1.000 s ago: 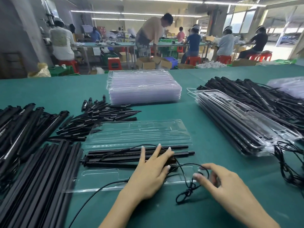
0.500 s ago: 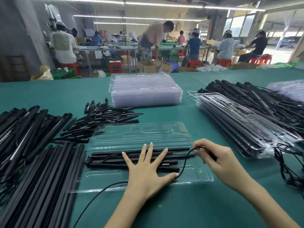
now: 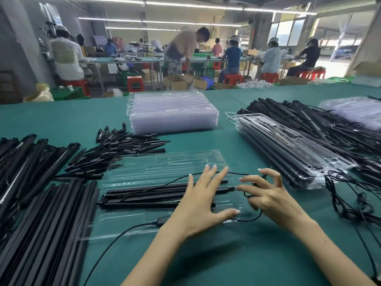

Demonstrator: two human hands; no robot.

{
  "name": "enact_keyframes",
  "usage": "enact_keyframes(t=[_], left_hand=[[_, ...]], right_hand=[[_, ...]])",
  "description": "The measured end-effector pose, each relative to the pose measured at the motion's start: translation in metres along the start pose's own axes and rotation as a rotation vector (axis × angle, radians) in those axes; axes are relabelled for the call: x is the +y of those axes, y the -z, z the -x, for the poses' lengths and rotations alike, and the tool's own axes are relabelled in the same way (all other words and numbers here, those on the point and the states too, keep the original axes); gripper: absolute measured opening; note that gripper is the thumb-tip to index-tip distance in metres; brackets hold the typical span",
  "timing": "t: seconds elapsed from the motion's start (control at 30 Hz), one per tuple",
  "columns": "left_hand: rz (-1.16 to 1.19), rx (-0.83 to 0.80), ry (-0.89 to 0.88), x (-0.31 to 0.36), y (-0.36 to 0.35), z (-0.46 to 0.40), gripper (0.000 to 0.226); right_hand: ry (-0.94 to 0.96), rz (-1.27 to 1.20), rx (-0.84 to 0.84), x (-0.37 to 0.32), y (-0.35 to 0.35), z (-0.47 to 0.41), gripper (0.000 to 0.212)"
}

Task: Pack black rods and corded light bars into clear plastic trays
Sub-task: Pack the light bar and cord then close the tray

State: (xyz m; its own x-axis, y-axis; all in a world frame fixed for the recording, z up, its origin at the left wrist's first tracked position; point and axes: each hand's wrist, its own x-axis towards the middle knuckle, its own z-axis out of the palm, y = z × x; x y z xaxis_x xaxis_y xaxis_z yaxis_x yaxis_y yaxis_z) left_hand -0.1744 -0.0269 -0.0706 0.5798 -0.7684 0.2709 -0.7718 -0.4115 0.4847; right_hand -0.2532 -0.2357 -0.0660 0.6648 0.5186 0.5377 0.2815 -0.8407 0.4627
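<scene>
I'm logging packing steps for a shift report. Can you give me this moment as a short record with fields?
open tray: in front of the person, black rods lying in it
left hand: flat, fingers spread, pressing the rods
right hand: fingers pinching the black cord at the tray's right end
empty tray stack: behind the open tray
packed trays: stacked to the right

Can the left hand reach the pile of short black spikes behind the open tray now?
Probably yes. The left hand lies flat and open on the rods in the open tray, holding nothing. The spikes lie just beyond the tray's far left corner, with nothing in between.
</scene>
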Motion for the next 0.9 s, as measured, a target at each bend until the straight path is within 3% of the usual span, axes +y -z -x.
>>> enact_keyframes(t=[0.13,0.27,0.4,0.5,0.6,0.7,0.8,0.9], left_hand=[[-0.098,-0.093,-0.057,0.017,-0.011,-0.019,0.123],[-0.074,-0.037,0.002,0.016,-0.022,-0.024,0.117],[-0.054,0.010,0.099,0.010,-0.028,-0.021,0.120],[0.032,0.057,0.107,0.008,-0.029,-0.021,0.128],[0.072,0.105,0.109,0.006,-0.031,-0.023,0.130],[0.047,0.092,0.092,0.004,-0.035,-0.022,0.129],[0.013,0.087,0.071,0.002,-0.038,-0.021,0.128],[0.031,0.094,0.063,0.001,-0.038,-0.020,0.128]], right_hand=[[-0.083,-0.094,0.168,-0.010,-0.009,0.000,0.038],[-0.255,-0.139,0.283,-0.018,-0.015,0.004,0.033],[-0.585,-0.237,0.348,-0.022,-0.015,0.004,0.040],[-0.739,-0.575,0.452,-0.023,-0.016,0.007,0.044],[-0.943,-1.056,0.577,-0.024,-0.011,0.010,0.028],[-1.063,-1.286,0.468,-0.025,-0.009,0.008,0.035],[-1.031,-1.183,0.208,-0.027,-0.012,0.005,0.025],[-1.063,-1.106,0.154,-0.031,-0.019,0.003,0.032]])
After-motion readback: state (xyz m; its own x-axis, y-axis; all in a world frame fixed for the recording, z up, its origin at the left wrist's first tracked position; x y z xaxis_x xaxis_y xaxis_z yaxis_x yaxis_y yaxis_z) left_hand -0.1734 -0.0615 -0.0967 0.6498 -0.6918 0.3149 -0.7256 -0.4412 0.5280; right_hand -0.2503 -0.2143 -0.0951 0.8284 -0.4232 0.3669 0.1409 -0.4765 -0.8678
